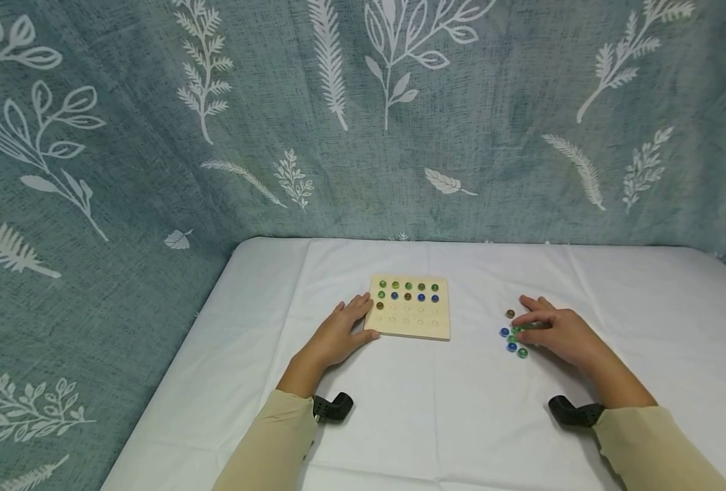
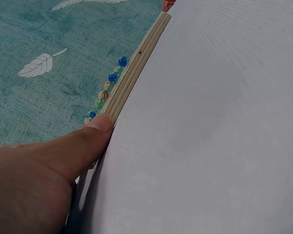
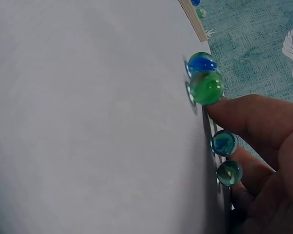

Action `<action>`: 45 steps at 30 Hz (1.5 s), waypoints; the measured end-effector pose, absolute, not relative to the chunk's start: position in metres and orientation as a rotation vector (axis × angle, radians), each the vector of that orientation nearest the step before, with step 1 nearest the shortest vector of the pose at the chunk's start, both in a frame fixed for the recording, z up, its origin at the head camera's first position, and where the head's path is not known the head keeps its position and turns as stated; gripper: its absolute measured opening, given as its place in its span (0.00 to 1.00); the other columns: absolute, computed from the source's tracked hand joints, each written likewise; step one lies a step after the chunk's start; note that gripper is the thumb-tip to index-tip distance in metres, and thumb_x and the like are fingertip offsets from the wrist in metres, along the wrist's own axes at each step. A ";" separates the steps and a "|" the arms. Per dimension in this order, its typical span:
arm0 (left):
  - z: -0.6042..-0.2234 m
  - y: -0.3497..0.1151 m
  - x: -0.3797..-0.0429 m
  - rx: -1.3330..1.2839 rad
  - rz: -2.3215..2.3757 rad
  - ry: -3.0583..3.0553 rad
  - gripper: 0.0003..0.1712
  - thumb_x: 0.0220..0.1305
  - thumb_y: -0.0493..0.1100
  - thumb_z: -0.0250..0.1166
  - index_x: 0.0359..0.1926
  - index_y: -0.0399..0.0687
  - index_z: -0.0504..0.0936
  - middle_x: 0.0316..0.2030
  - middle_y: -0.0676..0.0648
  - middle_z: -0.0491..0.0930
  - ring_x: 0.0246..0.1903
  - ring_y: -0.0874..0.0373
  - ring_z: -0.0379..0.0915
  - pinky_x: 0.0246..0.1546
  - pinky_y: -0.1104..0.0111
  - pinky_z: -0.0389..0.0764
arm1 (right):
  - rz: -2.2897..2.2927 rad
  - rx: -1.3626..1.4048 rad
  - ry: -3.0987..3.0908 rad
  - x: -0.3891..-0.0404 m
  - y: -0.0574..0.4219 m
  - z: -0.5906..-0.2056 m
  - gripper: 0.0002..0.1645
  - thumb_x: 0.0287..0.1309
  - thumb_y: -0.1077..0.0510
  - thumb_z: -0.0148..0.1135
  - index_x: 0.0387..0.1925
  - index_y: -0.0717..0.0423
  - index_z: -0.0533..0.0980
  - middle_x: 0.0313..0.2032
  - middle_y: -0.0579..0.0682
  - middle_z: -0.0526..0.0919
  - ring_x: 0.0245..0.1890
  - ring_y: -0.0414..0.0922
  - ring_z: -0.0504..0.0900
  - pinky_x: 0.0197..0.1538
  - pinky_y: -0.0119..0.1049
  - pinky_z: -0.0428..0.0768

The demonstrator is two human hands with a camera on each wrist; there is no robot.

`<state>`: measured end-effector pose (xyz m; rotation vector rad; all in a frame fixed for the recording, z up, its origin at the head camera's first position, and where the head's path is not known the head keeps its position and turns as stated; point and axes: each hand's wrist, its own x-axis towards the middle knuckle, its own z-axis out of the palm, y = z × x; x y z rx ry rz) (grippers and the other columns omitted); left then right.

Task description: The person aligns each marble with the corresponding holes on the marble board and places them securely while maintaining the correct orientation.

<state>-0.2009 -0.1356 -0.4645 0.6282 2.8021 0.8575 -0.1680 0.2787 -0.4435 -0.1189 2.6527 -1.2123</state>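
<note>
A pale wooden board (image 1: pixel 415 330) with rows of round hollows lies on the white cloth. Glass marbles fill its two back rows, and a brown marble (image 1: pixel 379 306) sits at the left of the third. My left hand (image 1: pixel 334 335) rests at the board's left side, fingers fairly straight, its thumb (image 2: pixel 85 146) against the front edge. To the right, my right hand (image 1: pixel 561 332) pinches a green marble (image 1: pixel 516 329) between thumb and index finger; the wrist view hides this contact. Just beside the thumb, another green marble (image 3: pixel 206 87) lies in front of a blue marble (image 3: pixel 201 62).
Around the right fingertips lie a brown marble (image 1: pixel 510 314), a blue marble (image 1: pixel 512 347) and a green marble (image 1: pixel 523 353). White cloth (image 1: pixel 394 402) covers the table, with a leaf-patterned teal curtain (image 1: pixel 492 204) behind it. Black wrist devices sit at both cuffs.
</note>
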 end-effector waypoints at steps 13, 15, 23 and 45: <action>-0.463 -0.138 -0.201 0.625 0.877 2.805 0.44 0.65 0.57 0.65 0.76 0.49 0.58 0.76 0.53 0.52 0.76 0.58 0.44 0.79 0.61 0.42 | -1.177 -0.145 2.691 -0.168 0.273 -0.441 0.25 0.57 0.50 0.70 0.51 0.62 0.82 0.75 0.63 0.53 0.76 0.67 0.38 0.72 0.72 0.41; -0.462 -0.138 -0.201 0.624 0.877 2.807 0.44 0.65 0.57 0.65 0.76 0.50 0.58 0.76 0.53 0.52 0.76 0.58 0.44 0.79 0.60 0.43 | -1.167 -0.142 2.703 -0.168 0.272 -0.441 0.24 0.57 0.50 0.70 0.51 0.62 0.82 0.75 0.63 0.53 0.76 0.67 0.38 0.72 0.72 0.41; -0.459 -0.137 -0.202 0.613 0.880 2.802 0.44 0.65 0.57 0.65 0.76 0.50 0.58 0.76 0.53 0.52 0.77 0.58 0.44 0.79 0.61 0.42 | -1.137 -0.115 2.739 -0.166 0.270 -0.441 0.25 0.59 0.47 0.68 0.51 0.60 0.82 0.75 0.62 0.54 0.76 0.66 0.39 0.71 0.72 0.42; -0.464 -0.136 -0.200 0.609 0.873 2.811 0.43 0.65 0.56 0.65 0.75 0.50 0.60 0.76 0.54 0.53 0.76 0.58 0.44 0.79 0.61 0.43 | -1.299 0.132 2.779 -0.180 0.228 -0.430 0.34 0.64 0.39 0.61 0.57 0.62 0.78 0.72 0.53 0.63 0.76 0.58 0.52 0.72 0.65 0.56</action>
